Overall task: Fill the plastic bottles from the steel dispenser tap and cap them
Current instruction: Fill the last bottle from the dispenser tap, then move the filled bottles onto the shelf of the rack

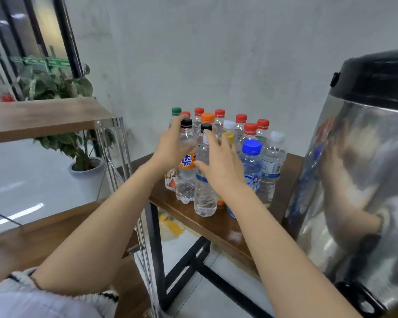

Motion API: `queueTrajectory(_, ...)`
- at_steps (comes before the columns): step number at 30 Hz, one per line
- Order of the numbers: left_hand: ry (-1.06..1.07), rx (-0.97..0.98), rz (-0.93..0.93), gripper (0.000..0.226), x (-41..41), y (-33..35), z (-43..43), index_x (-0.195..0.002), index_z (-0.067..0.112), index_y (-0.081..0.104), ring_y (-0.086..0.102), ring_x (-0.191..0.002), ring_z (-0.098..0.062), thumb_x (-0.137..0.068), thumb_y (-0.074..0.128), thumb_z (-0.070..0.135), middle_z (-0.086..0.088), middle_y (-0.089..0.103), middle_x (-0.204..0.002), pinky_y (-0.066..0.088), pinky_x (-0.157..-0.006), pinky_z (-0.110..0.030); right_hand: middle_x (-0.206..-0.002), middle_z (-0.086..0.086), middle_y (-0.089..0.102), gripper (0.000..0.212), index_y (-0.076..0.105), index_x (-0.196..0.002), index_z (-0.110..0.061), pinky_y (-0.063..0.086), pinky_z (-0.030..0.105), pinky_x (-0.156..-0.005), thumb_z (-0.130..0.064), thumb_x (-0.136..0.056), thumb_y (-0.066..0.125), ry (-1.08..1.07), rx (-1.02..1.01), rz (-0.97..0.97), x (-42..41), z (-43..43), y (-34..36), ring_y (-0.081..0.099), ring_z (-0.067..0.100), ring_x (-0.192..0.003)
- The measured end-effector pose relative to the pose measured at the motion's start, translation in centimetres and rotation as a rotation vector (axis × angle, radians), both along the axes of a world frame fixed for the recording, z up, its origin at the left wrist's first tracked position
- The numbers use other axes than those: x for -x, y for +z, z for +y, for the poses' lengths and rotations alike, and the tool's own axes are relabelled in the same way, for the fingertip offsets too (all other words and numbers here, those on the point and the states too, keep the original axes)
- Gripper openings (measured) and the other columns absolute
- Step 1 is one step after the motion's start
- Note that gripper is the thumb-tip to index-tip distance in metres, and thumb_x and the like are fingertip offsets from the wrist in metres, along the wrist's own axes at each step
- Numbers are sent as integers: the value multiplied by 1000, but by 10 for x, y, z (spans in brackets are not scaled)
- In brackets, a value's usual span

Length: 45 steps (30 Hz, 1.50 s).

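Note:
Several capped plastic bottles stand clustered on a small brown table (218,228); their caps are red, orange, green, white, blue and black. My left hand (170,148) curls round the shoulder of a black-capped bottle (186,180) with an orange label, at the cluster's left front. My right hand (220,164) has its fingers spread and straight, with the thumb against a clear bottle (205,193) at the very front. A blue-capped bottle (252,157) stands just right of that hand. The steel dispenser (359,180) with a black lid fills the right side; its black tap (360,298) is at the bottom.
A wooden shelf unit (44,118) with chrome posts stands close on the left, its lower board beneath my left forearm. A potted plant (87,166) sits on the floor behind it. A grey wall backs the table. Something yellow (170,226) lies under the table.

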<state>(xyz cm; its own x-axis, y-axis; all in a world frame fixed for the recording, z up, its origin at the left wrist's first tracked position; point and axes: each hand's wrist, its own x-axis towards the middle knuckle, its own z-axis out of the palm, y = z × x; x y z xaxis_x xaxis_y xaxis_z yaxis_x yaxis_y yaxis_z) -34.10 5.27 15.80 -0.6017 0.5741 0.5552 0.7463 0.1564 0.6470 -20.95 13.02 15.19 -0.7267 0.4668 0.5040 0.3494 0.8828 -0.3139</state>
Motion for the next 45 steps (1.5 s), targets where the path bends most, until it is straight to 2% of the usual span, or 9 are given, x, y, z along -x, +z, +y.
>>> queueTrajectory(6,-96,93,8,82,-3,5,-17,-146,18,30,51,-105,-5,-81,79,8,5,46,-131,39,-81,-4,-148,10,41,84,20,-152,-29,40,47,-107,-37,-87,73,75,165,41,-1,0,-3,37,32,-138)
queueTrajectory(13,-51,-80,51,86,-17,-15,-36,-146,16,34,46,-114,-1,-76,81,5,5,46,-141,38,-96,-9,-145,8,40,70,30,-148,-30,41,33,-96,-16,-92,68,209,200,185,-9,-12,-7,47,25,-129)
queueTrajectory(17,5,-206,57,84,-38,-33,-63,-145,15,38,48,-129,-14,-75,83,5,0,49,-141,41,-110,-34,-144,5,40,69,35,-148,-30,33,24,-88,-16,-90,70,245,196,193,-15,-34,-13,46,21,-127)
queueTrajectory(20,38,-264,70,83,-52,-36,-99,-144,16,40,46,-131,-12,-74,83,5,3,50,-141,38,-111,-27,-144,5,43,73,35,-150,-30,31,22,-93,-17,-88,72,274,172,204,-26,-65,-13,47,20,-127)
queueTrajectory(25,94,-276,51,84,-63,-36,-187,-144,22,40,47,-129,-9,-74,84,8,11,49,-140,41,-108,-36,-144,0,45,73,36,-149,-32,32,19,-97,-19,-87,74,360,223,202,-40,-129,-19,44,14,-129)
queueTrajectory(29,191,-180,37,86,-56,-42,-255,-144,31,40,49,-122,-12,-74,85,10,7,53,-137,45,-104,-39,-138,-2,50,75,39,-147,-32,32,1,-87,-18,-85,77,473,276,160,-23,-184,-29,41,0,-114)
queueTrajectory(33,318,-100,12,87,-35,-58,-306,-145,34,37,47,-122,-10,-76,85,13,2,51,-139,44,-102,-32,-132,-4,52,75,41,-145,-34,42,25,-100,-17,-83,79,562,372,125,12,-232,-46,46,6,-116)
queueTrajectory(40,470,-53,-82,85,9,-96,-349,-141,46,36,43,-100,16,-77,83,15,2,53,-126,36,-80,-5,-138,-1,51,72,44,-140,-32,46,38,-104,-13,-81,80,681,461,64,86,-266,-84,50,17,-124)
queueTrajectory(45,587,-30,-148,86,45,-122,-356,-144,41,35,43,-103,2,-78,81,11,4,53,-132,34,-79,-2,-143,2,45,70,46,-141,-26,32,-6,-82,-2,-83,76,732,584,14,135,-270,-108,41,6,-122)
